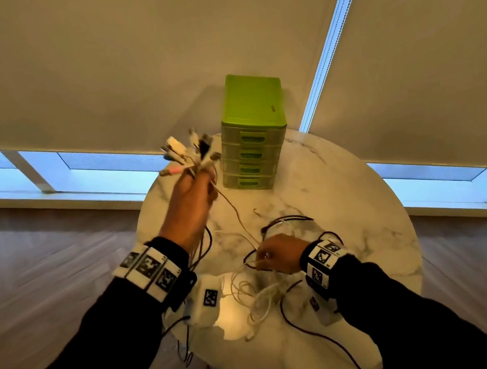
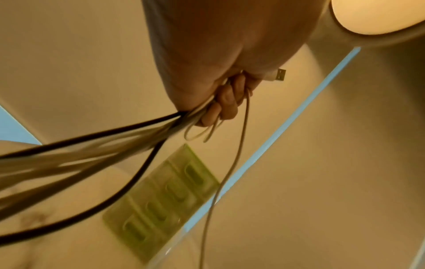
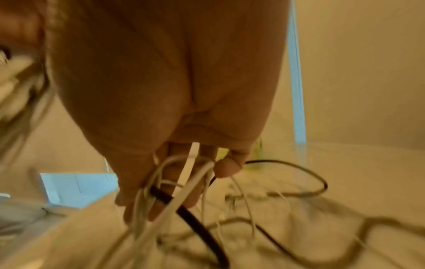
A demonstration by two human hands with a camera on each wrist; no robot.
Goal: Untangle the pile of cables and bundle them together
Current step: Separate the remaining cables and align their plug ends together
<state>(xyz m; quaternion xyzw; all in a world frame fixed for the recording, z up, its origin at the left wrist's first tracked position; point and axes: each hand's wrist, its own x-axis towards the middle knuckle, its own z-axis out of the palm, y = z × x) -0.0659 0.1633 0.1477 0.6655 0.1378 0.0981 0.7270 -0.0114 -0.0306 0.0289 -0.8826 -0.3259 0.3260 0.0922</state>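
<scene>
My left hand [image 1: 195, 196] is raised above the round marble table [image 1: 352, 197] and grips a bunch of cable ends; their plugs [image 1: 187, 152] fan out above the fist. In the left wrist view the curled fingers [image 2: 226, 102] clamp white and black cables [image 2: 96, 145], and a USB plug [image 2: 279, 74] sticks out. The cables hang down to a loose tangle [image 1: 255, 293] on the table. My right hand [image 1: 275, 253] is low over that tangle, its fingers [image 3: 227, 167] threaded through white and black strands [image 3: 184, 191] and holding them.
A green plastic drawer unit [image 1: 251, 134] stands at the back of the table, just right of my raised left hand. A black cable [image 1: 328, 338] trails toward the table's near edge. Window blinds and floor surround the table.
</scene>
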